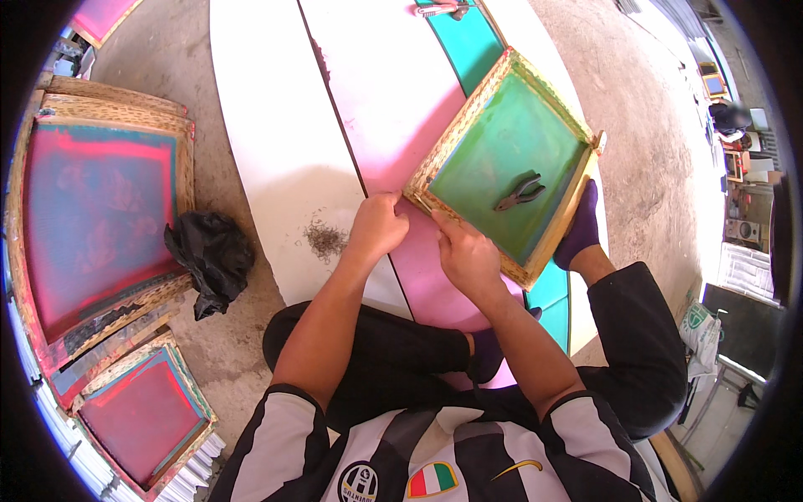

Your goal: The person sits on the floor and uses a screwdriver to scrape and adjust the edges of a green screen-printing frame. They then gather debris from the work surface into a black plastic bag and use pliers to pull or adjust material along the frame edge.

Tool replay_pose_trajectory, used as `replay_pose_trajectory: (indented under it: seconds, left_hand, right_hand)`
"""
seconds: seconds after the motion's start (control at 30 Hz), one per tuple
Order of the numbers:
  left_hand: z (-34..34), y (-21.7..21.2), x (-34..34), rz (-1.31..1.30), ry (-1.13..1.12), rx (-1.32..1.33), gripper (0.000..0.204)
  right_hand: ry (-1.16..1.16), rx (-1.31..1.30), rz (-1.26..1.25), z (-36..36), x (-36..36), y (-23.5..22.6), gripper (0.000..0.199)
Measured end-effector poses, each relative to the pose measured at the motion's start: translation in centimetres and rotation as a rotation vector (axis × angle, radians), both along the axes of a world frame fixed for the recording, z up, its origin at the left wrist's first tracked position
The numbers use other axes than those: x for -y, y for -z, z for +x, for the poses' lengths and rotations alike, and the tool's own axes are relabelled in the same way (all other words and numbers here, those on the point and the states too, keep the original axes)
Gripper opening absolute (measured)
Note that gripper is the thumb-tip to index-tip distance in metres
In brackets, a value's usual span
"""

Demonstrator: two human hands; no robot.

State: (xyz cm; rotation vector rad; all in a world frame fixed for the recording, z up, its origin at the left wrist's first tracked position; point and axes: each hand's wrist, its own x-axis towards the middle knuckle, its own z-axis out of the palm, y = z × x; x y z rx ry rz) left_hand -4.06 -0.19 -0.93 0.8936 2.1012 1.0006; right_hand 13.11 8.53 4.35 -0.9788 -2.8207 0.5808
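Note:
A wooden screen-printing frame (456,134) with green mesh lies tilted on pink and white boards (284,125) before me. Dark pliers (519,193) rest on the mesh inside it. My left hand (378,226) is closed at the frame's near corner, fingers curled against the wood. My right hand (468,255) grips the frame's near edge just beside it. A small pile of dark bits (324,238) lies on the white board left of my left hand. My leg in dark trousers and a purple sock (581,226) sits along the frame's right side.
Stacked wooden frames with pink and blue mesh (100,209) lean at the left, a smaller one (142,414) below. A crumpled black bag (209,255) lies on the concrete floor. A small tool (443,10) rests at the far end. Boxes and clutter stand at far right.

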Motion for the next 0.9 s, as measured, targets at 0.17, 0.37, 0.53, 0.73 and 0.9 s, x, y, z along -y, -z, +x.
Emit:
replay_pose_trajectory:
  seconds: [0.17,0.37,0.53,0.73,0.9]
  left_hand:
    - [-0.2,0.1,0.0,-0.015,0.012,-0.027,0.042]
    - [-0.2,0.3,-0.1,-0.038,0.001,-0.006,0.044]
    - [-0.4,0.7,0.0,-0.023,0.083,-0.096,0.041]
    - [-0.2,0.9,0.0,0.003,0.094,-0.109,0.037]
    - [-0.1,1.0,0.0,-0.003,0.036,-0.089,0.033]
  right_hand:
    - [0.018,0.084,0.002,-0.5,0.2,-0.6,0.038]
    - [0.055,0.160,-0.026,-1.4,0.4,-1.8,0.038]
    - [0.025,0.248,0.011,-2.1,0.5,-1.9,0.038]
    - [0.049,0.199,-0.070,-2.0,1.1,-0.1,0.038]
    - [-0.015,0.194,-0.093,-1.3,-0.2,0.0,0.035]
